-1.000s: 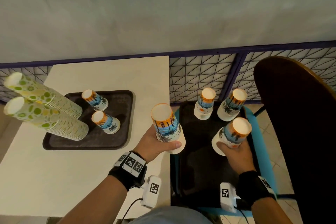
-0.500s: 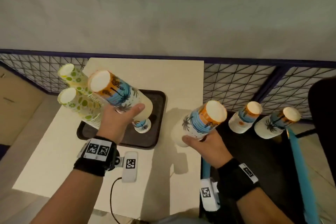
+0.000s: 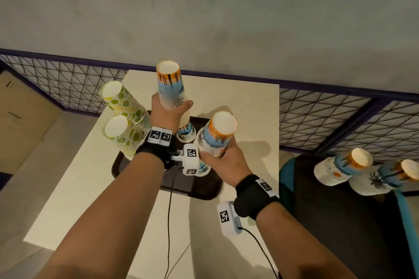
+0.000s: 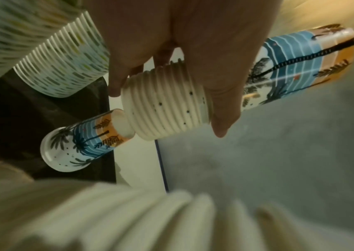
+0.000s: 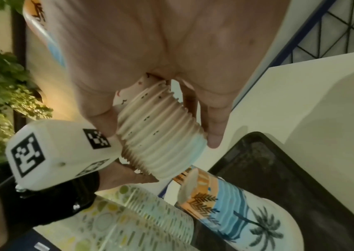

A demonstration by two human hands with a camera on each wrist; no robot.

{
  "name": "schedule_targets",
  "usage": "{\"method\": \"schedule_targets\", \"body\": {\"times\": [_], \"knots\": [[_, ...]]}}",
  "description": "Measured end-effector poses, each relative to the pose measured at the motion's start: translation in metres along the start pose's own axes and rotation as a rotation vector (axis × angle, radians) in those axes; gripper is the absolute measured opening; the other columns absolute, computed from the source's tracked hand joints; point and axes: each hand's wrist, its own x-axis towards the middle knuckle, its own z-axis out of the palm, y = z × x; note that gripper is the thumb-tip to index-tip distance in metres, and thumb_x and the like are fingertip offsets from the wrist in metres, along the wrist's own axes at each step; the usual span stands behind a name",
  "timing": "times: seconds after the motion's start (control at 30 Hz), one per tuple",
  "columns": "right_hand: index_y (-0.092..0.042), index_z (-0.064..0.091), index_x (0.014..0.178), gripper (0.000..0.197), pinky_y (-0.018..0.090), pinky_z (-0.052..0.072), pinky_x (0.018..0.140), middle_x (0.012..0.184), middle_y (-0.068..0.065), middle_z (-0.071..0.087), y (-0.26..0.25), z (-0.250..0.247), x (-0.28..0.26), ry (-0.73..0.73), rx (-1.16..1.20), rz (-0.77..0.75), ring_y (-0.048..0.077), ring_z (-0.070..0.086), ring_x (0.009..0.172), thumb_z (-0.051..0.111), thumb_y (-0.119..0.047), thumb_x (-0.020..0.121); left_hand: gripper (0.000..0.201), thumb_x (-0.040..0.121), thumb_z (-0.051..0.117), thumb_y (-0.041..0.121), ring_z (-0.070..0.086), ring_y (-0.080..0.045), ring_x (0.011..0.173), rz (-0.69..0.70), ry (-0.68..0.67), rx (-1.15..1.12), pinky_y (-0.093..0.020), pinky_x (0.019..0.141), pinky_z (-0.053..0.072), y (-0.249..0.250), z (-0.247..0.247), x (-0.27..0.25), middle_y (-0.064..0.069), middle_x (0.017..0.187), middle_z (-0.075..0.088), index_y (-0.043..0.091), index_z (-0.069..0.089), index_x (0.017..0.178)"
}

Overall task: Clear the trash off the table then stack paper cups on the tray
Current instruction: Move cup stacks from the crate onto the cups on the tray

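My left hand [image 3: 170, 113] grips an upside-down stack of palm-print paper cups [image 3: 170, 88] above the far side of the dark tray [image 3: 199, 190]. In the left wrist view its fingers [image 4: 219, 101] wrap the ribbed rims, just above a palm-print cup [image 4: 81, 142] standing on the tray. My right hand [image 3: 221, 161] holds a second palm-print stack [image 3: 216, 136] over the tray's right part. In the right wrist view that stack's rims [image 5: 161, 144] hover close above another palm-print cup [image 5: 225, 208]. Two tall green-dotted stacks [image 3: 122, 106] stand on the tray's left.
The tray lies on a white table [image 3: 249, 102] beside a wire fence [image 3: 340, 124]. Two more palm-print stacks [image 3: 340, 165] stand on a dark seat [image 3: 328, 222] to the right. A cable [image 3: 169, 222] hangs from the left wrist camera.
Both hands have carried their cup stacks left from the dark seat to above the tray. The left stack now stands higher and farther back, the right stack beside it.
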Motion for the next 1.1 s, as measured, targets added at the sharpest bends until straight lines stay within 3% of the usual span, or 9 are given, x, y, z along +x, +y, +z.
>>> {"method": "schedule_targets", "body": {"times": [0.13, 0.27, 0.4, 0.57, 0.67, 0.77, 0.9, 1.0, 1.1], "knots": [[-0.034, 0.043, 0.143, 0.079, 0.007, 0.047, 0.092, 0.127, -0.020, 0.063, 0.015, 0.000, 0.011, -0.066, -0.062, 0.030, -0.013, 0.059, 0.113, 0.086, -0.021, 0.078, 0.080, 0.074, 0.092, 0.025, 0.063, -0.017, 0.098, -0.005, -0.041, 0.043, -0.034, 0.087, 0.053, -0.018, -0.002, 0.018, 0.001, 0.114, 0.065, 0.009, 0.047, 0.138], [-0.026, 0.042, 0.147, 0.080, 0.002, 0.045, 0.089, 0.123, -0.022, 0.061, 0.024, -0.001, 0.019, -0.108, -0.111, 0.056, -0.018, 0.057, 0.109, 0.085, -0.020, 0.079, 0.083, 0.067, 0.093, 0.041, 0.071, -0.022, 0.102, 0.010, -0.102, 0.095, -0.034, 0.083, 0.060, -0.035, 0.000, 0.035, -0.004, 0.116, 0.072, 0.008, 0.053, 0.133], [-0.022, 0.044, 0.148, 0.082, 0.013, 0.047, 0.103, 0.134, -0.010, 0.062, 0.035, 0.002, 0.024, -0.127, -0.124, 0.081, 0.001, 0.059, 0.121, 0.087, -0.020, 0.078, 0.086, 0.069, 0.093, 0.038, 0.068, -0.021, 0.109, -0.025, -0.113, 0.061, -0.042, 0.095, 0.059, -0.042, 0.003, 0.041, -0.003, 0.123, 0.068, 0.012, 0.048, 0.138], [-0.024, 0.047, 0.147, 0.082, 0.023, 0.047, 0.109, 0.136, -0.010, 0.062, 0.043, 0.007, 0.028, -0.163, -0.167, 0.131, 0.005, 0.058, 0.125, 0.088, -0.025, 0.076, 0.080, 0.070, 0.094, 0.035, 0.067, -0.019, 0.108, -0.086, -0.194, 0.033, -0.045, 0.094, 0.059, -0.056, 0.005, 0.048, -0.003, 0.122, 0.067, 0.016, 0.049, 0.134], [-0.026, 0.047, 0.144, 0.079, 0.004, 0.045, 0.094, 0.130, -0.014, 0.061, 0.046, 0.009, 0.030, -0.169, -0.179, 0.133, 0.002, 0.058, 0.119, 0.088, -0.019, 0.076, 0.063, 0.067, 0.094, 0.036, 0.068, -0.013, 0.108, -0.097, -0.325, 0.074, -0.046, 0.103, 0.054, -0.064, 0.006, 0.048, 0.002, 0.118, 0.072, 0.026, 0.060, 0.120], [-0.038, 0.041, 0.138, 0.079, 0.007, 0.043, 0.096, 0.128, -0.015, 0.058, 0.049, 0.012, 0.032, -0.174, -0.223, 0.141, 0.003, 0.055, 0.118, 0.087, -0.017, 0.077, 0.101, 0.047, 0.100, 0.053, 0.067, -0.020, 0.120, -0.155, -0.339, 0.098, -0.050, 0.107, 0.053, -0.080, 0.008, 0.050, 0.000, 0.127, 0.072, 0.020, 0.058, 0.133], [-0.031, 0.035, 0.148, 0.090, 0.019, 0.038, 0.104, 0.135, -0.012, 0.054, 0.051, 0.018, 0.034, -0.192, -0.279, 0.160, 0.006, 0.050, 0.124, 0.087, -0.014, 0.077, 0.103, 0.062, 0.099, 0.025, 0.057, -0.024, 0.131, -0.175, -0.241, 0.096, -0.047, 0.111, 0.050, -0.077, 0.007, 0.039, -0.003, 0.140, 0.060, 0.018, 0.043, 0.148], [-0.032, 0.035, 0.148, 0.088, 0.030, 0.038, 0.114, 0.142, -0.010, 0.050, 0.057, 0.024, 0.034, -0.117, -0.363, 0.157, 0.011, 0.050, 0.129, 0.086, -0.020, 0.078, 0.094, 0.068, 0.095, 0.019, 0.056, -0.023, 0.132, -0.125, -0.177, 0.082, -0.045, 0.111, 0.050, -0.072, 0.005, 0.034, -0.001, 0.142, 0.058, 0.024, 0.044, 0.147], [-0.035, 0.037, 0.146, 0.083, 0.036, 0.040, 0.112, 0.146, -0.001, 0.048, 0.064, 0.028, 0.033, -0.064, -0.450, 0.141, 0.023, 0.050, 0.135, 0.085, -0.026, 0.079, 0.082, 0.077, 0.089, 0.012, 0.055, -0.022, 0.133, -0.086, -0.160, 0.086, -0.045, 0.113, 0.048, -0.062, 0.003, 0.028, -0.002, 0.143, 0.058, 0.024, 0.047, 0.147]]}}
